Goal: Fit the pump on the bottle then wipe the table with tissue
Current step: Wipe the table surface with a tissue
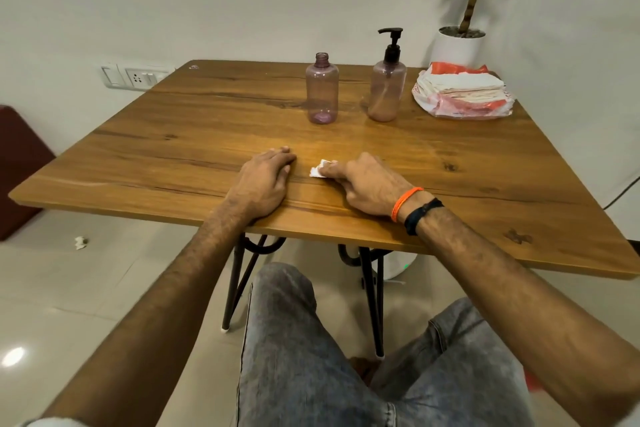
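A: Where is the tissue found?

B: At frame centre, on the counter, pinned under the right hand, whose fingers are curled onto it. The left hand is laid flat, holding nothing.

A: How should it be handled?

B: It is judged light, soft, easily torn; gentle pressure is advised.

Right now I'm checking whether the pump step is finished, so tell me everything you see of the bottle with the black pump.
The translucent pinkish plastic bottle with the black pump stands upright on the far part of the wooden table, right of an open, capless matching bottle. The pump sits on its neck, nozzle pointing left. No hand touches it.
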